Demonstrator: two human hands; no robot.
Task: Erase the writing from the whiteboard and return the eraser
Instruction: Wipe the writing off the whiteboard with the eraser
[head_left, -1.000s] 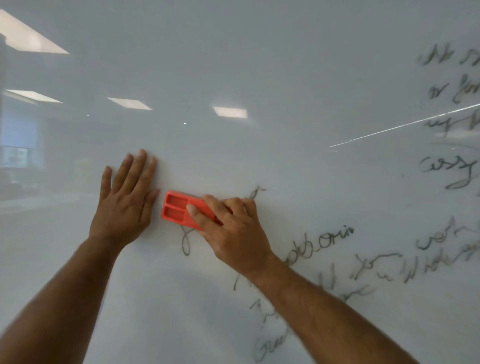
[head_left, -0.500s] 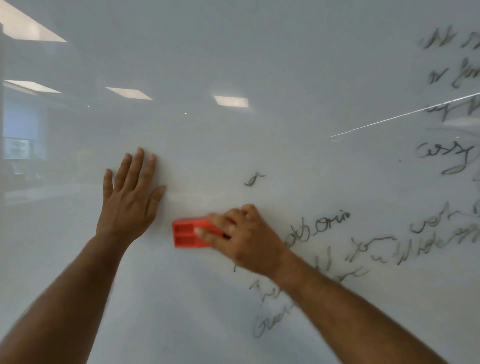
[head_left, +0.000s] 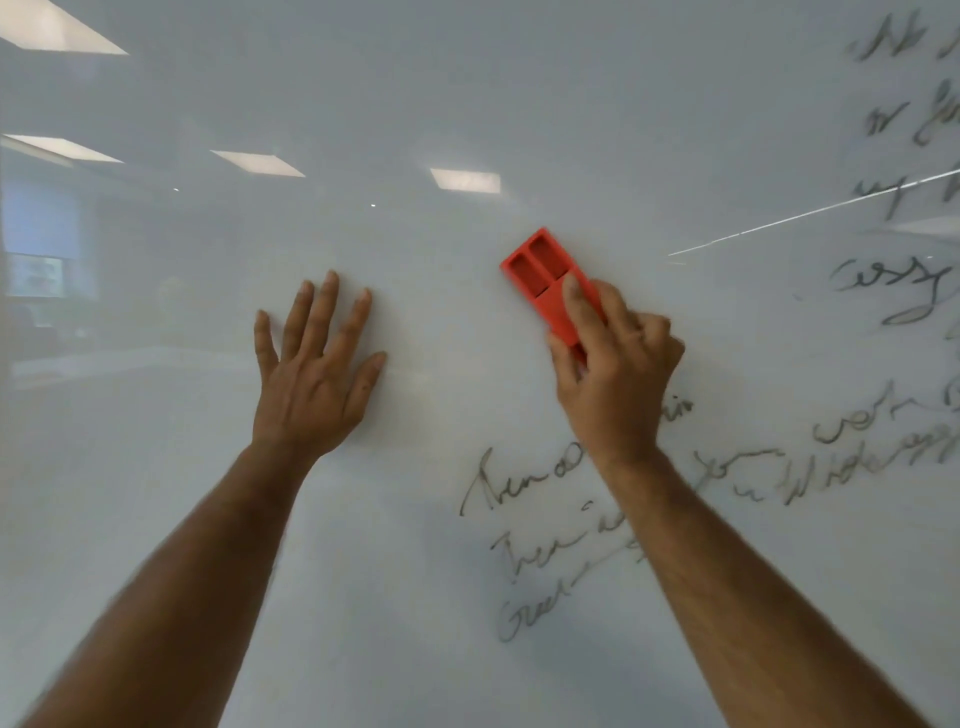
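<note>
While our right hand (head_left: 615, 374) grips the red eraser (head_left: 550, 283) between thumb and fingers, we press it flat on the whiteboard (head_left: 467, 93), tilted up and to the left from the grip. Our left hand (head_left: 311, 379) lies open, fingers spread, flat on the board, well apart to the left of the grip. Cursive writing (head_left: 524, 551) stands below and to the right of the grip.

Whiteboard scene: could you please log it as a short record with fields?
board: whiteboard, left part clean
writing: black script lower right and right edge, unerased
eraser: red, tilted, pressed to board
right hand: gripping eraser's lower end
left hand: flat on board, fingers spread, apart from eraser
</note>
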